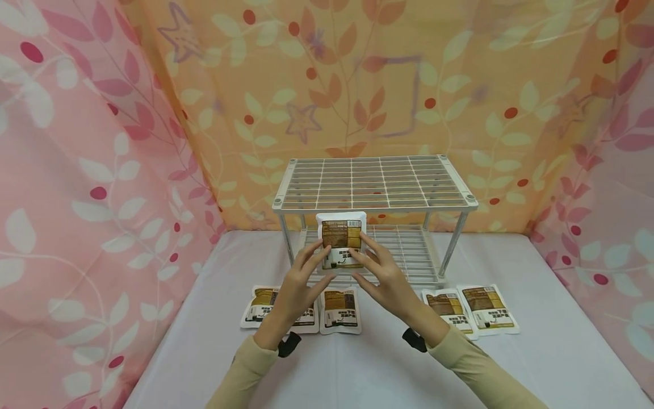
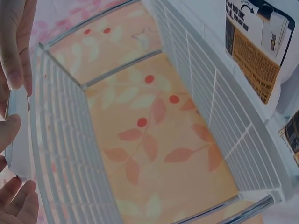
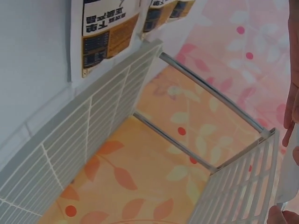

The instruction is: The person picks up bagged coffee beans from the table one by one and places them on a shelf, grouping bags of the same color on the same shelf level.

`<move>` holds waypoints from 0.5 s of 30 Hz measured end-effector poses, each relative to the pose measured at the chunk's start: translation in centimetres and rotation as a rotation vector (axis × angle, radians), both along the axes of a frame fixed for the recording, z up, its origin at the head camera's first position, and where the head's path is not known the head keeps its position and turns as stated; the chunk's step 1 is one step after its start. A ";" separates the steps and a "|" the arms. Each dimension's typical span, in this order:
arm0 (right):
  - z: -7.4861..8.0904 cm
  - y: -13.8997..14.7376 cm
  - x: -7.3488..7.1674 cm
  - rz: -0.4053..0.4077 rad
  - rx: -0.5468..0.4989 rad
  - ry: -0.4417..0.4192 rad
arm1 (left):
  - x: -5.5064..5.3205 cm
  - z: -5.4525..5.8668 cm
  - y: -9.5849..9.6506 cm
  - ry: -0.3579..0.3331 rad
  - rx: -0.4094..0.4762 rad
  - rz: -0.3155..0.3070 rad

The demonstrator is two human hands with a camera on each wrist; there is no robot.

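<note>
A white pouch with a brown and yellow label (image 1: pixel 339 230) is held up in front of the wire rack (image 1: pixel 378 208). My left hand (image 1: pixel 298 284) pinches its left side, while my right hand (image 1: pixel 386 282) pinches the right side. Seen edge-on in the left wrist view, the pouch (image 2: pixel 19 135) sits between thumb and fingers near the rack's upper shelf. In the right wrist view, only part of the right hand (image 3: pixel 293 107) shows, with the pouch's pale edge (image 3: pixel 288 175) beside it.
The rack has two white grid shelves on metal legs. Similar pouches lie on the white table before it: an overlapping group (image 1: pixel 260 304) at left, one pouch (image 1: pixel 340 309) in the middle, and two at right, including the outer pouch (image 1: pixel 489 307). Floral cloth (image 1: pixel 347 74) hangs behind.
</note>
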State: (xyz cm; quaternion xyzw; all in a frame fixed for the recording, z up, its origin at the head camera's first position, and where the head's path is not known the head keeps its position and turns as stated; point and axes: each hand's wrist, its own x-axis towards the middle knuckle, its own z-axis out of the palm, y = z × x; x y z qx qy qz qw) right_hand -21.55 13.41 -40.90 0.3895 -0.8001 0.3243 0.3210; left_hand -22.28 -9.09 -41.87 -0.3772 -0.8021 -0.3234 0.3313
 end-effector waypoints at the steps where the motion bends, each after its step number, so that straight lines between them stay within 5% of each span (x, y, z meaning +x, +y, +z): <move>1: 0.2 -0.1 -0.1 0.000 0.003 0.007 | 0.0 0.1 -0.1 0.003 0.002 0.000; 15: 1.7 -1.7 -1.0 -0.003 0.033 0.058 | -0.3 1.8 -1.4 0.010 0.067 0.006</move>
